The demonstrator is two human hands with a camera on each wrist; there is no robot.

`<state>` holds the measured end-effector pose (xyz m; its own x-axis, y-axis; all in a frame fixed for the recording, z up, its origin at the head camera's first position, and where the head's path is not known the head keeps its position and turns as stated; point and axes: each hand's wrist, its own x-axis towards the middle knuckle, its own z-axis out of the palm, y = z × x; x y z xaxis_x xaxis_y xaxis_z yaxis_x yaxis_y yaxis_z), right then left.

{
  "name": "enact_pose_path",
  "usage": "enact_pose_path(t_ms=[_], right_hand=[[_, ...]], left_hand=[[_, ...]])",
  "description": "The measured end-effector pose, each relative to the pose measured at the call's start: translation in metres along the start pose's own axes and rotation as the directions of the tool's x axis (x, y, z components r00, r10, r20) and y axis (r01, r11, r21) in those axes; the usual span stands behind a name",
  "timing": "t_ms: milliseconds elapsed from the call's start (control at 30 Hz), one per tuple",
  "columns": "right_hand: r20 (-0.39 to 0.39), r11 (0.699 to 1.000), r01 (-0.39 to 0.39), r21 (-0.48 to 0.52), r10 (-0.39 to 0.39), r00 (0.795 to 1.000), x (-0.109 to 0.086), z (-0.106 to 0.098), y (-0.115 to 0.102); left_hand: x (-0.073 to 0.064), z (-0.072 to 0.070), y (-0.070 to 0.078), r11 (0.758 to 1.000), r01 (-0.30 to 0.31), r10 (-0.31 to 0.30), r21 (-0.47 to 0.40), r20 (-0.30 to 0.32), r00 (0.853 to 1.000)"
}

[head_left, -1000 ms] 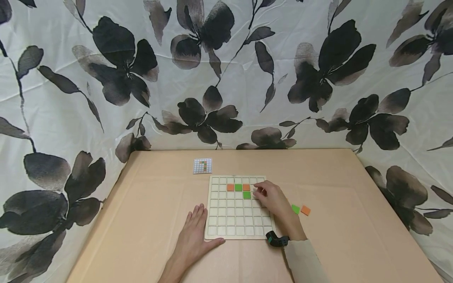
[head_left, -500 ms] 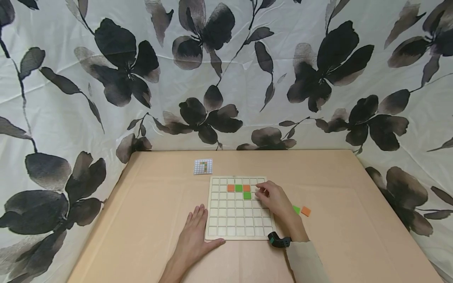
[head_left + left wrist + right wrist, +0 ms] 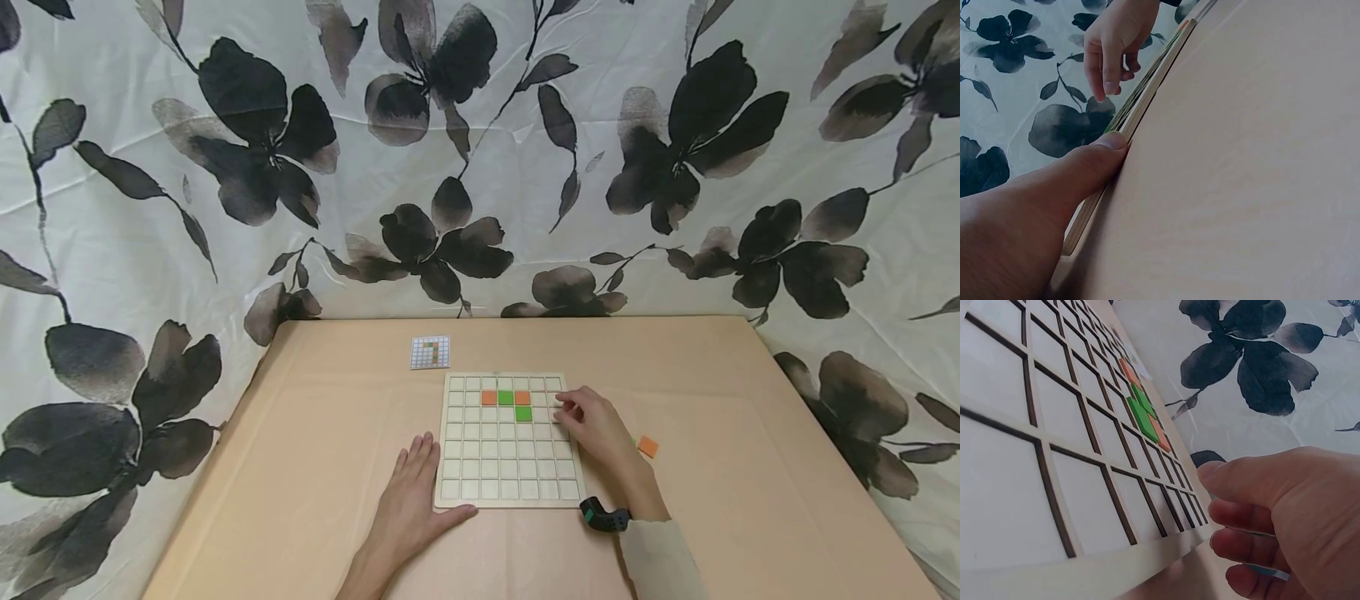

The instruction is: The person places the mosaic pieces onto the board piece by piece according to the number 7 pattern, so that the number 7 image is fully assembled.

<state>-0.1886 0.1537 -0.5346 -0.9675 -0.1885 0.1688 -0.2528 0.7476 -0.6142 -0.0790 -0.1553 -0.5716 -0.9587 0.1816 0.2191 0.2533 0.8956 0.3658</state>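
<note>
A pale grid board (image 3: pixel 510 471) lies on the table. In its second row sit an orange tile (image 3: pixel 489 397), a green tile (image 3: pixel 506 398) and another orange tile (image 3: pixel 522 398), side by side. Directly below the latter is a second green tile (image 3: pixel 523 413). My left hand (image 3: pixel 405 508) lies along the board's left side with fingers straight, its thumb (image 3: pixel 1094 165) touching the near edge. Over the board's right edge hovers my right hand (image 3: pixel 600 429), fingers loosely bent; no tile shows between the thumb and fingers (image 3: pixel 1244 515) in the right wrist view.
Right of the board, a loose orange tile (image 3: pixel 648 447) lies on the table (image 3: pixel 750 500), beside a green sliver mostly hidden by my right hand. A small card (image 3: pixel 430 352) with a printed grid pattern lies behind the board. Floral cloth (image 3: pixel 555 192) hangs behind the table.
My right hand has moved right, from beside the lower green tile to the board's right edge, covering most of the loose green tile. My left hand and the tiles on the board stay put.
</note>
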Motion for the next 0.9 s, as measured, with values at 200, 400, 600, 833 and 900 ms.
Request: enact_pose_path(t_ms=[200,400,600,833,900], right_hand=[[-0.013,1.000,0.006,-0.011,-0.006,1.000,0.000,-0.004,0.005],[-0.004,1.000,-0.003,-0.008,0.003,1.000,0.003,-0.010,0.010],[0.024,1.000,-0.012,0.014,0.012,1.000,0.006,-0.016,0.018],[0.060,0.998,-0.059,0.011,0.058,0.997,0.006,-0.021,0.029],[0.075,0.997,-0.071,0.010,0.070,0.995,0.005,-0.023,0.032]], left_hand=[[0.003,0.002,0.001,1.000,-0.003,0.003,0.007,-0.010,1.000],[0.005,0.002,0.003,1.000,0.021,-0.021,0.002,0.021,1.000],[0.007,0.002,0.004,1.000,0.027,-0.027,-0.004,0.015,1.000],[0.008,0.006,0.004,1.000,0.020,-0.020,0.004,-0.007,1.000],[0.008,0.007,0.005,1.000,0.020,-0.020,0.004,-0.007,1.000]])
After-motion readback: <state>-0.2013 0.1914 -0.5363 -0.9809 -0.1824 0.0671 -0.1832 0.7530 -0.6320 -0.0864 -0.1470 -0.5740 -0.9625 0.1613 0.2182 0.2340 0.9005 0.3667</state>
